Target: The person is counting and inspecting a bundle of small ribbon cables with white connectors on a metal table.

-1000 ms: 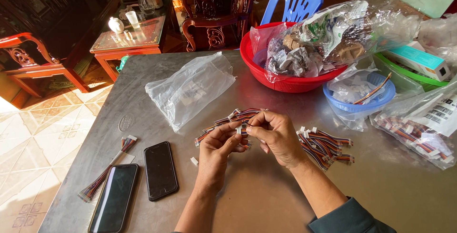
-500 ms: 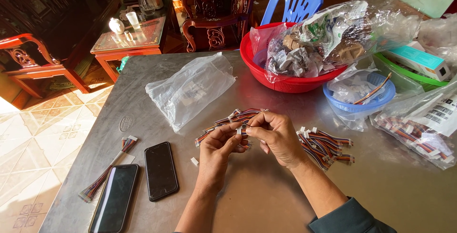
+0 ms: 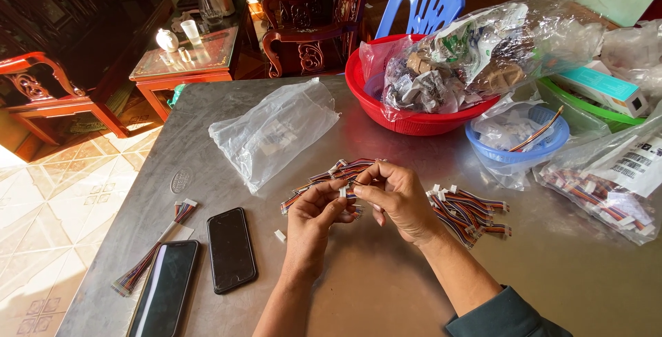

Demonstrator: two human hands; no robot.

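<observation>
On the metal table [image 3: 386,289], I am pinching one wire bundle [image 3: 331,175] with both hands. My left hand [image 3: 314,223] and right hand [image 3: 396,199] are meeting just below the red basket [image 3: 407,122].

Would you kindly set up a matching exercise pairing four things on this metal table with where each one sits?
Things:
1. two phones
2. red basket
3. clear bag
4. wire bundle

Places:
A. between the fingers of both hands
B. far side, stuffed with crumpled wrappers
C. near left edge, lying screen up
D. flat on the table, left of the red basket

Pairs: 1-C, 2-B, 3-D, 4-A
</observation>
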